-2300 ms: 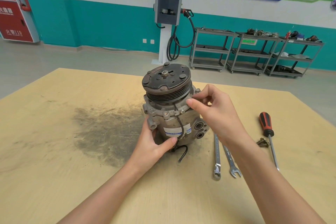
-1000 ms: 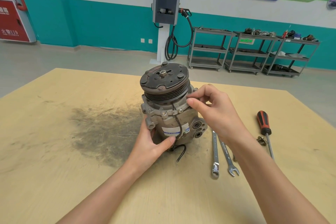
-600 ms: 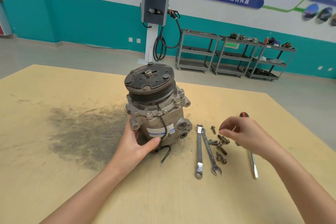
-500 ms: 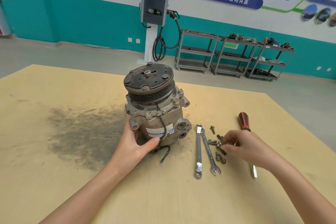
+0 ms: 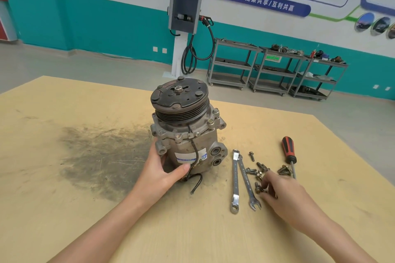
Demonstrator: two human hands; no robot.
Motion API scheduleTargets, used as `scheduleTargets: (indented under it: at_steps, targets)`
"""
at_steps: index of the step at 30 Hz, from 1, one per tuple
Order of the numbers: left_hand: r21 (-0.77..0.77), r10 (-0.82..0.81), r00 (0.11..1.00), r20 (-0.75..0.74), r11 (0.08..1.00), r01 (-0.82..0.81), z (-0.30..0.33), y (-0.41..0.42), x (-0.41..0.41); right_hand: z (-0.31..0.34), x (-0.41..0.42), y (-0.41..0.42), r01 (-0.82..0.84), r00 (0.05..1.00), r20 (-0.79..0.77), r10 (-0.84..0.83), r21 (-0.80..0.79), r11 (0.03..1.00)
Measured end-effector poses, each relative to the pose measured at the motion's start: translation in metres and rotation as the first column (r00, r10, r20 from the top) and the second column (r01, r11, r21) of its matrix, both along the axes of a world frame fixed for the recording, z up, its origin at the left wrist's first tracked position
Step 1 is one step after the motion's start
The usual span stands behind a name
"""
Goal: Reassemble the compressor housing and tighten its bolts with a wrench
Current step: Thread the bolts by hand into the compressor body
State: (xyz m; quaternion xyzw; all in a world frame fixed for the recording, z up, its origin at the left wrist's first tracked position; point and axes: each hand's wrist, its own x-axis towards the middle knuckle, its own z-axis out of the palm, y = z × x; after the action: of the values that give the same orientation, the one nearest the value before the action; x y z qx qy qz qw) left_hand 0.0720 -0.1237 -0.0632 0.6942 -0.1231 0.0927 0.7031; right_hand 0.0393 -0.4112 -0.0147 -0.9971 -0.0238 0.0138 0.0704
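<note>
Left of centre in the frame, the left hand [image 5: 159, 174] is wrapping its fingers round the compressor [image 5: 184, 132], standing upright on the tabletop [image 5: 64, 209] with some flange bolts already seated. Right of it, two wrenches [image 5: 242, 179] are lying untouched. Further right, the right hand [image 5: 282, 193] is reaching its fingers into the loose bolts [image 5: 259, 174]; whether they are pinching one I cannot tell, so bolting and tightening seem left.
</note>
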Motion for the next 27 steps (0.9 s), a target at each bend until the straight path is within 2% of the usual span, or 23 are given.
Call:
scheduleTargets:
  at_steps: [3, 8, 12, 16, 19, 23, 27]
  targets:
    - [-0.003, 0.002, 1.0, -0.005, 1.0, -0.002, 0.0, 0.001, -0.001, -0.001, 0.001, 0.001, 0.022, 1.0, 0.018, -0.022, 0.013, 1.0]
    - [0.005, 0.017, 1.0, -0.001, 1.0, -0.017, 0.003, 0.0, -0.002, 0.017, 0.01, 0.002, 0.018, 0.983, 0.181, -0.032, 0.078, 0.997]
    - [-0.002, 0.0, 1.0, -0.013, 1.0, 0.0, 0.003, 0.001, -0.002, 0.018, 0.018, -0.001, -0.002, 0.998, 0.068, 0.003, -0.013, 1.0]
    - [-0.009, 0.003, 1.0, -0.019, 1.0, -0.003, 0.003, 0.0, -0.002, 0.022, 0.013, -0.019, 0.082, 0.994, 0.067, -0.088, 0.079, 0.993]
    - [-0.011, 0.003, 1.0, -0.014, 1.0, -0.003, 0.002, -0.001, -0.001, 0.018, 0.004, -0.03, 0.089, 0.996, 0.015, -0.091, 0.119, 0.989]
    - [-0.016, 0.009, 1.0, -0.009, 1.0, -0.009, 0.002, -0.001, -0.001, 0.003, 0.0, -0.029, 0.013, 0.999, -0.037, -0.01, 0.078, 0.997]
    - [-0.001, 0.005, 1.0, -0.003, 1.0, -0.005, 0.001, 0.001, -0.001, -0.008, 0.009, -0.014, -0.085, 0.991, 0.093, 0.093, -0.086, 0.993]
